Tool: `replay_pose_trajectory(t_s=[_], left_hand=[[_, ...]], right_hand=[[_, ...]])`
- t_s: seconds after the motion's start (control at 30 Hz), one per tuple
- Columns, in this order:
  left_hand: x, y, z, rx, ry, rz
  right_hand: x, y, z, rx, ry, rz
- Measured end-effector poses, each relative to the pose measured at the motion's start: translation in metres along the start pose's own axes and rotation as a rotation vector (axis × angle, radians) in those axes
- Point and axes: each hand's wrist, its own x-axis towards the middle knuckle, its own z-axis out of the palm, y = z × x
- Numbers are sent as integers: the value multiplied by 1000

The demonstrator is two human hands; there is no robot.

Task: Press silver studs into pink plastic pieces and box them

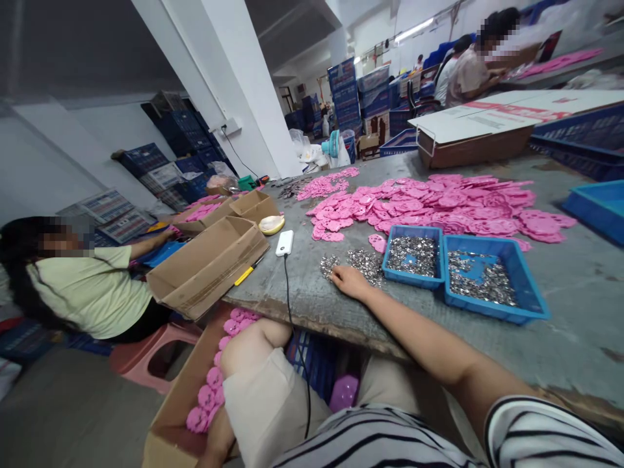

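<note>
My right hand [351,283] rests on the table, its fingers bent together at a loose pile of small shiny metal parts [365,265]. Just right of it stand two blue trays, a smaller tray [414,282] and a larger tray [497,312], both holding such metal parts. Flat pink pieces [429,205] lie heaped behind them. Low down on the left, my left hand [219,437] is partly visible between my thigh and a cardboard box [163,422]; its fingers are hidden. Inside that box are several round pink pieces [207,395].
A white power bank [285,243] with a black cable [288,292] lies on the table. Left of it are a yellow cutter knife [247,273] and an open cardboard box [205,273]. A co-worker [88,286] sits at the left. Another blue tray [597,208] stands far right.
</note>
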Motion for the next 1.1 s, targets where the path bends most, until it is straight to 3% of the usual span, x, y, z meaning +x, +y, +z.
replay_pose_trajectory(t_s=[0.23, 0.57, 1.1], left_hand=[[4, 10, 0, 68, -100, 97], [16, 10, 10, 241, -134, 63], [22, 17, 21, 219, -208, -21]], right_hand=[[0, 2, -1, -37, 19, -25], [-4, 0, -3, -32, 21, -31], [-4, 4, 2, -11, 37, 25]])
